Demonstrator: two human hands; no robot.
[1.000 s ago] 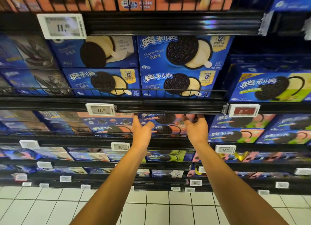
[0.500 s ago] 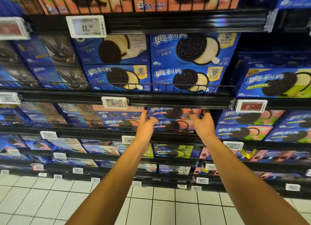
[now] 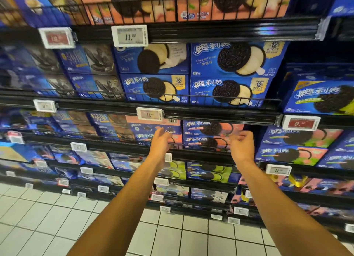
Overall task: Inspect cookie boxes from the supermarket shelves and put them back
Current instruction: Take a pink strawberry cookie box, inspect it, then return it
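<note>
Two blue and pink cookie boxes (image 3: pixel 207 130) lie stacked on the middle shelf, behind its black front rail (image 3: pixel 199 154). My left hand (image 3: pixel 160 141) hovers just left of the stack, in front of a neighbouring blue and orange box (image 3: pixel 147 128). Its fingers are relaxed and hold nothing. My right hand (image 3: pixel 242 147) hovers at the stack's right edge with fingers loosely curled, also empty. Neither hand touches a box.
Blue cheese-flavour cookie boxes (image 3: pixel 228 75) fill the shelf above, behind a wire guard. Price tags (image 3: pixel 150 114) hang on the shelf rails. More boxes (image 3: pixel 291 146) stand to the right and on the lower shelves. White tiled floor (image 3: pixel 57 223) lies below.
Both hands have drawn back a little from the sides of the stacked boxes, and their fingers have curled. My view has swung left, showing more of the left shelves.
</note>
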